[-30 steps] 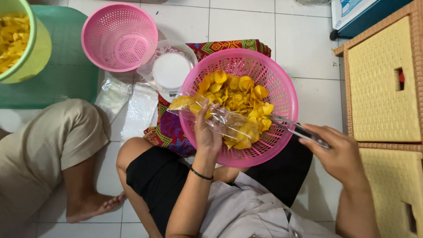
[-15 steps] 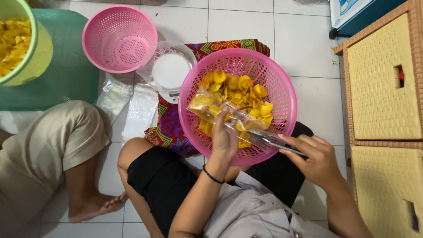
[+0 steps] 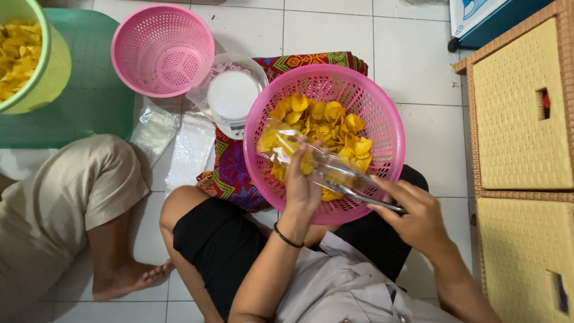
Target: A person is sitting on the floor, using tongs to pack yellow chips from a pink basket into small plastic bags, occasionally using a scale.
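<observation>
The left hand (image 3: 301, 186) has its grip closed around a clear plastic bag (image 3: 299, 154) partly filled with yellow chips, holding it tilted over the large pink basket (image 3: 382, 113). The right hand (image 3: 418, 216) has its grip clamped on metal tongs (image 3: 359, 194), whose tips reach into the open end of the bag just beside the left fingers. A black band circles the left wrist. The basket rests on the person's lap, above black shorts, and holds a heap of yellow chips (image 3: 326, 119). Just beside the basket's left rim lies a patterned red cloth (image 3: 230, 173), with a white kitchen scale (image 3: 232, 96) covered in clear plastic at its upper edge. Flat clear bags (image 3: 191, 149) lie on the tiled floor (image 3: 418, 54) near the scale. Farther left sit a smaller pink basket (image 3: 162, 51) and a green tub (image 3: 51, 66) of chips on a green mat (image 3: 95, 101). Another person's bent leg (image 3: 78, 197) rests at the lower left. Woven yellow cabinet (image 3: 520, 119) stands at the right.
</observation>
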